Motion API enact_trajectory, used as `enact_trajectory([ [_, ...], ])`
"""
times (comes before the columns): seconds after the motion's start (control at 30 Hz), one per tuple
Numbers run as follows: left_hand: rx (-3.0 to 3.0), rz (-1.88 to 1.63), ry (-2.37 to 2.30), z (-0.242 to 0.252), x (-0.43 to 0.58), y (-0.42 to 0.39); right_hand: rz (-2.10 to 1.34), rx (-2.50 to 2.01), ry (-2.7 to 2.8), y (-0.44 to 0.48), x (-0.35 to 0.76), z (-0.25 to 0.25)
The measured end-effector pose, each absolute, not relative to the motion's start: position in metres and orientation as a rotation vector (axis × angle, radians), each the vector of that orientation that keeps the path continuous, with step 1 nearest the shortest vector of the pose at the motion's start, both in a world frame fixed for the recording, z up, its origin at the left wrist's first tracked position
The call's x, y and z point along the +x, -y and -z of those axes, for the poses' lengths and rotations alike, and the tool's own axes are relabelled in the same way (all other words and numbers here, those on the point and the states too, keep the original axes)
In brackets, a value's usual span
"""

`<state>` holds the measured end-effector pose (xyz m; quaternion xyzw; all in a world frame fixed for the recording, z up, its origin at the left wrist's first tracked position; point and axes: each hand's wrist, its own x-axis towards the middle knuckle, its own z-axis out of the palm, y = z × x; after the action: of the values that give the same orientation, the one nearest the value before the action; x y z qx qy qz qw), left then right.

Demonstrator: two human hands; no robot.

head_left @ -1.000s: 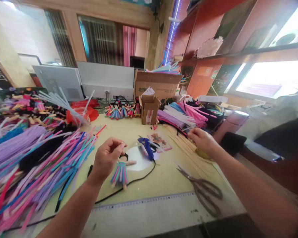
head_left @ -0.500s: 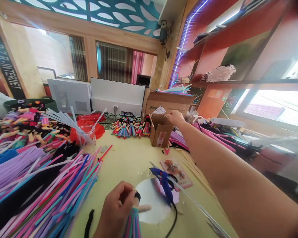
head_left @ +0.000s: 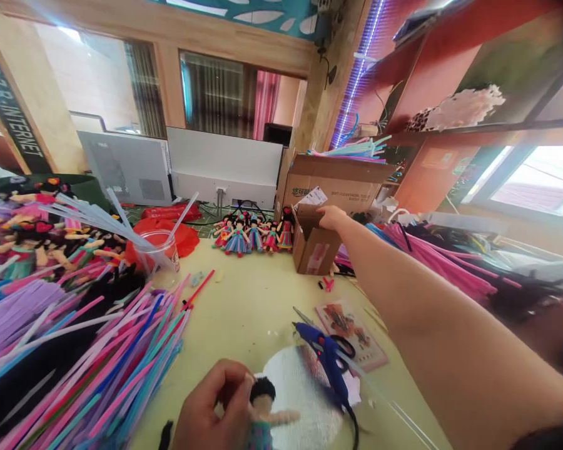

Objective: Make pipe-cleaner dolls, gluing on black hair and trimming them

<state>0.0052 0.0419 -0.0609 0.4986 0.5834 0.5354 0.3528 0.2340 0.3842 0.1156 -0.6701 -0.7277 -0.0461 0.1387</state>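
My left hand, low in the view, pinches a pipe-cleaner doll near its head. The doll has black hair, a beige arm pointing right and a multicoloured striped skirt, partly cut off by the frame. My right hand is stretched far forward at the top of a small open cardboard box. Its fingers are bent together over the box opening, and what they hold, if anything, is too small to make out. A blue glue gun lies on a round white sheet beside the doll.
Scissors and a picture card lie by the glue gun. Bundled pipe cleaners and a doll pile fill the left. A cup of glue sticks, standing dolls and a larger box are farther back.
The view has tilted down and shifted slightly left. My left hand has turned the doll a little, so more of its head shows. My right hand stays at the small box, its fingers lower.
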Motion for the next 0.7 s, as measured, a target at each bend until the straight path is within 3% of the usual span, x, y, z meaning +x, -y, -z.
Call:
enact_trajectory([
  [0.2, 1.325, -1.336, -1.481, 0.042, -0.007, -0.038, -0.041, -1.851, 2.167, -0.304, 0.263, -0.134],
  [0.43, 1.389, -1.349, -1.467, 0.039, -0.004, -0.033, -1.132, -1.717, 2.456, -0.15, 0.32, -0.061],
  [0.7, 1.485, -1.329, -1.464, 0.043, 0.0, -0.032, -1.105, -1.582, 2.391, -0.081, 0.318, 0.031],
])
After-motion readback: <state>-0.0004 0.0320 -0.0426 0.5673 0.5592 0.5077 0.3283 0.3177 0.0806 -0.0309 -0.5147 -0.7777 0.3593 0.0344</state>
